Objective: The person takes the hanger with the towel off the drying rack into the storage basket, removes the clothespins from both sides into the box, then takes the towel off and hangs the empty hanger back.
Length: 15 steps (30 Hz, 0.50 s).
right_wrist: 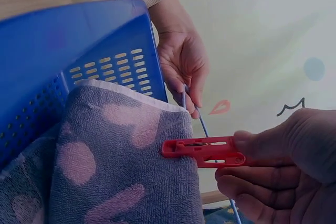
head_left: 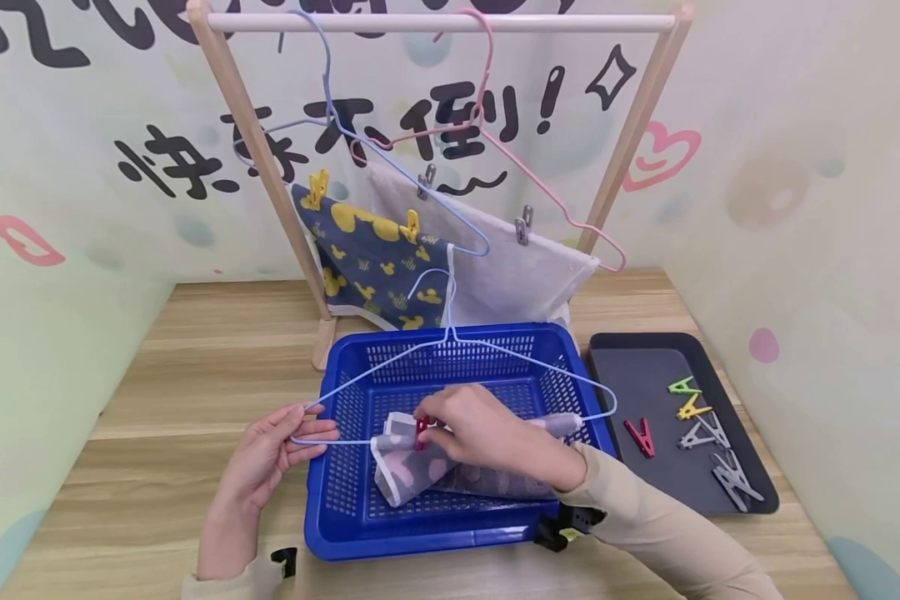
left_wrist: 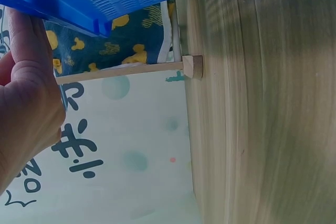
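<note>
My left hand (head_left: 273,446) pinches the left corner of a light blue hanger (head_left: 378,364) at the basket's left rim. A grey towel with pink patches (head_left: 405,475) hangs folded over the hanger's lower bar. With thumb and fingers my right hand (head_left: 476,425) holds a red clothespin (right_wrist: 205,151), whose tip sits over the towel's edge at the bar. In the right wrist view the left hand (right_wrist: 184,64) shows beyond the towel with the hanger between its fingers. The left wrist view shows only part of the left hand (left_wrist: 31,87).
Beneath the towel stands a blue basket (head_left: 420,542). A dark tray (head_left: 622,367) on the right holds several clothespins, one of them red (head_left: 641,437). Behind, a wooden rack (head_left: 450,22) carries a navy towel with yellow figures (head_left: 367,258) and a white towel (head_left: 487,275) on hangers.
</note>
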Available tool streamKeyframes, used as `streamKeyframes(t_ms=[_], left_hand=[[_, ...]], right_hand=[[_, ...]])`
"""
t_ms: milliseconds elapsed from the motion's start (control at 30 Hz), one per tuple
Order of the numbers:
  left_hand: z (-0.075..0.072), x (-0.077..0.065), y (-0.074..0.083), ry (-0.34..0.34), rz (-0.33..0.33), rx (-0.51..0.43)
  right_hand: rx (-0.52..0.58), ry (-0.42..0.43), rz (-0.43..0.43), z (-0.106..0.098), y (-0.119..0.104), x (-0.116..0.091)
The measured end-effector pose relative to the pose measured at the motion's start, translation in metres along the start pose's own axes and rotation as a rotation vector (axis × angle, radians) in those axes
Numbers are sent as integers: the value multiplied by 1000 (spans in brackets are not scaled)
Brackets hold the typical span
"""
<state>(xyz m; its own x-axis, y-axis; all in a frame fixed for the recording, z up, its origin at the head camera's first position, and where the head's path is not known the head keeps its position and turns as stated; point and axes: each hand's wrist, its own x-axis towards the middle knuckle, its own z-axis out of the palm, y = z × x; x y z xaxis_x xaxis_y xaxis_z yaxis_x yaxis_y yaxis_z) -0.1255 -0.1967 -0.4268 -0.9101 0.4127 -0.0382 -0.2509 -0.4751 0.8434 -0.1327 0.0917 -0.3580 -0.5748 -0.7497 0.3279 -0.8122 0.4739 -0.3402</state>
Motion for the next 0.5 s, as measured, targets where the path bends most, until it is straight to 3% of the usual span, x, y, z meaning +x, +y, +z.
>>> streamKeyframes(t_ms=[500], left_hand=[[0,1,0,-34,28,-32]], right_hand=[[138,125,14,-2,11,-6]])
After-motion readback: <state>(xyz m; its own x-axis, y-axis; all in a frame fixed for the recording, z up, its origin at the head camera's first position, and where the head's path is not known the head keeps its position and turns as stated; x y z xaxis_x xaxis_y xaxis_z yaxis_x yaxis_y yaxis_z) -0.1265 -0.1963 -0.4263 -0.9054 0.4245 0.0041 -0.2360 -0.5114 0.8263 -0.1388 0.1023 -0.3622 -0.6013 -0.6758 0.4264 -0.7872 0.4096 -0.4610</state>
